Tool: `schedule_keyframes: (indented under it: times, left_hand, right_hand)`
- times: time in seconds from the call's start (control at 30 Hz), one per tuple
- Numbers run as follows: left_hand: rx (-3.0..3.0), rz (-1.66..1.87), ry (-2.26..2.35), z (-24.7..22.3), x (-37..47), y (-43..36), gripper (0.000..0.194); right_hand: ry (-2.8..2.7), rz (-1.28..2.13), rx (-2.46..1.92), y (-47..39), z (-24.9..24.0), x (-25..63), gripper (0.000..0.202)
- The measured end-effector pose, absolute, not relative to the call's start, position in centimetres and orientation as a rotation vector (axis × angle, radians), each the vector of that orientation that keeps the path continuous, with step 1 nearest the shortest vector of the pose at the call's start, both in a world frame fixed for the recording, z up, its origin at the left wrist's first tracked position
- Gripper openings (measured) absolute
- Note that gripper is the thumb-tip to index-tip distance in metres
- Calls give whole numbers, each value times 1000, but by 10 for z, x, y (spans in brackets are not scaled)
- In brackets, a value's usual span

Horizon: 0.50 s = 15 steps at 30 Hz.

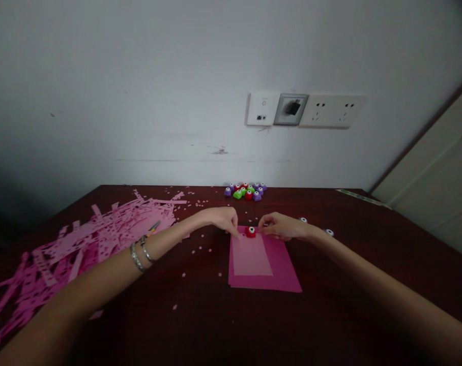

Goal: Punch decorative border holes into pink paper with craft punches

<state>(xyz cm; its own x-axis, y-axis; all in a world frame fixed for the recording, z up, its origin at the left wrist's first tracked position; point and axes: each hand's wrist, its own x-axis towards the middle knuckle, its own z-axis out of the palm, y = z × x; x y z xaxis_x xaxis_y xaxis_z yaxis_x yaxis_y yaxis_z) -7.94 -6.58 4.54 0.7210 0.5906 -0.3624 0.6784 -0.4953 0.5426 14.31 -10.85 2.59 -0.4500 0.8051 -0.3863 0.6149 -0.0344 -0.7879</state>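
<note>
A light pink sheet of paper lies on top of darker pink sheets on the table. At its far edge sits a red craft punch with a white and black round top, between my two hands. My left hand is closed, its fingertips at the light sheet's far left corner. On the other side, my right hand has thumb and fingers pinched at the far right corner, just beside the punch. The fingers partly hide the sheet's far edge.
A heap of pink punched paper strips covers the left of the dark table. Small pink cutouts are scattered about. Purple, green and red punches cluster by the wall; others lie behind my right forearm.
</note>
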Motion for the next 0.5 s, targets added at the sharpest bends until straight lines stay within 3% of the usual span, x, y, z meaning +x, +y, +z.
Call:
schedule_keyframes:
  times: [0.2,0.5]
  left_hand:
    - [2317,-84,1018,33,-78,-75,18]
    - [2324,-97,1040,35,-78,-72,23]
  right_hand:
    - [-2060,1485,-1543,-107,16,141,29]
    - [-2076,1502,-1504,-104,13,139,29]
